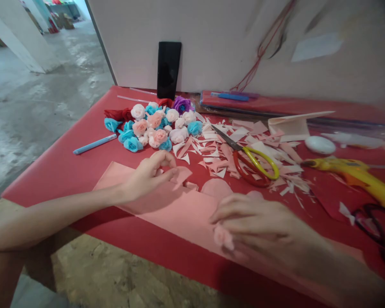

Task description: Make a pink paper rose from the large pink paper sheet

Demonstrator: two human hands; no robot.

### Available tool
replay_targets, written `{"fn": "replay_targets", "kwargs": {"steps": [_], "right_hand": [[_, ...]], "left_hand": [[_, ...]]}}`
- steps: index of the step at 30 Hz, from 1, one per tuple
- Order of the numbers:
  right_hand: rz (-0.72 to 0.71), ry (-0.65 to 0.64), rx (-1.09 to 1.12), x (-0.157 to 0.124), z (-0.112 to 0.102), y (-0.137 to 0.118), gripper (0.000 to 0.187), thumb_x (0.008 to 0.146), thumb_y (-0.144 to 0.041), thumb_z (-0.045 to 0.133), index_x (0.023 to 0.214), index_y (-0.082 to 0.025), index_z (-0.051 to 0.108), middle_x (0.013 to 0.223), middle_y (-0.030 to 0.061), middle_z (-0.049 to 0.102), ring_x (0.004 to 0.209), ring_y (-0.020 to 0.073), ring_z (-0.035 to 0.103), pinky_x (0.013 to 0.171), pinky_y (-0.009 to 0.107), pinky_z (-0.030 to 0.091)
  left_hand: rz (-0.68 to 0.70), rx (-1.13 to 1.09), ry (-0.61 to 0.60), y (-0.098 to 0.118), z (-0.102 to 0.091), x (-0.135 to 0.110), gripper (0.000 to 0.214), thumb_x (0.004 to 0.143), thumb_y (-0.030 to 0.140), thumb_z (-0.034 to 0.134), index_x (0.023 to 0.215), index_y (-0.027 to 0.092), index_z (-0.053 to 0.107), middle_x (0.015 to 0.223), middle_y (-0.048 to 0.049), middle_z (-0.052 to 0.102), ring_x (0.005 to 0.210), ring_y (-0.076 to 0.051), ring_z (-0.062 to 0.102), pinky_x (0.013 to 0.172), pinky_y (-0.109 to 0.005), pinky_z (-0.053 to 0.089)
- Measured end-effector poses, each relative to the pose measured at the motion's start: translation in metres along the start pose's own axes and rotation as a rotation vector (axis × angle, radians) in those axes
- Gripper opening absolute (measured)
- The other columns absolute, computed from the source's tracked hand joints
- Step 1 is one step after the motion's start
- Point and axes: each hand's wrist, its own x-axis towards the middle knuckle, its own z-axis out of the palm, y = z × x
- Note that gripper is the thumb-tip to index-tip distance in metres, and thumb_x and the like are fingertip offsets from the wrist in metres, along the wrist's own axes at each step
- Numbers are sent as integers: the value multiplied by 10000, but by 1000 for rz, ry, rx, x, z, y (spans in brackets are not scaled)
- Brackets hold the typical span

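My left hand (150, 174) has its thumb and forefinger closed together at the edge of a pink paper petal (182, 174), just above a long pink paper sheet (170, 214). Small pink cut pieces lie beside those fingertips. Over the sheet's right part, my right hand (259, 224) is closed around a small pink paper rose (223, 238), which shows below the fingers. Motion blurs this hand slightly. A round pink paper piece (216, 188) lies between the two hands, partly behind the right one.
Paper roses (154, 128) in several colours are heaped at the back, near a leaning phone (169, 70). Scissors (253, 160) lie on paper scraps (211, 149). A yellow glue gun (356, 173) and dark-handled scissors (377, 231) are at right. A blue pen (94, 144) lies left.
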Motion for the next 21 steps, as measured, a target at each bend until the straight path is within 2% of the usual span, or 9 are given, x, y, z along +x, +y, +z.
{"fn": "replay_targets", "kwargs": {"steps": [3,5,7,10,13,16,18,21], "right_hand": [[125,157,180,1,-5,-2,148,781,-223,588,675,-260,684,838,22,660,641,126,594,503,188,467],[206,271,356,1,-6,-2,129,758,-278,622,644,-268,681,832,11,640,598,113,556,458,181,447],[258,337,560,2,-4,-2,107,706,-329,675,618,-270,683,776,3,637,602,112,545,483,177,461],[319,389,778,2,-1,-2,96,646,-328,727,598,-257,683,726,-9,646,645,104,564,556,157,483],[318,407,798,-1,1,-3,77,653,-323,722,611,-264,698,794,-16,662,717,100,586,625,150,492],[295,470,752,-4,3,-5,17,646,-329,728,646,-316,717,833,-33,671,738,101,593,674,164,494],[271,513,664,-6,5,-7,21,653,-324,723,673,-329,723,821,-28,664,715,110,588,661,182,496],[210,498,493,-8,8,-12,73,724,-310,658,742,-328,726,886,0,647,731,152,590,620,238,502]], "left_hand": [[7,-84,-35,11,0,-6,99,823,271,461,803,178,432,678,15,544,619,-94,545,556,-221,447],[5,-124,-52,21,0,-9,92,827,273,467,835,184,442,680,16,553,638,-98,564,569,-223,459],[-15,-167,-49,33,0,-11,81,812,253,496,834,189,451,702,11,564,676,-110,581,596,-237,474],[69,-245,-29,49,0,-6,69,785,170,503,783,185,436,693,17,544,648,-96,564,588,-229,465],[164,-268,-10,64,1,4,89,773,99,469,758,179,433,671,29,512,599,-79,532,601,-234,454],[245,-207,51,75,4,14,94,766,94,475,752,177,434,699,26,523,624,-83,534,644,-252,453],[266,-184,74,81,7,20,93,768,114,483,749,180,420,720,23,531,633,-87,542,675,-274,461],[282,-175,94,87,11,25,110,757,119,485,742,185,397,703,27,532,628,-92,546,728,-315,474]]}}
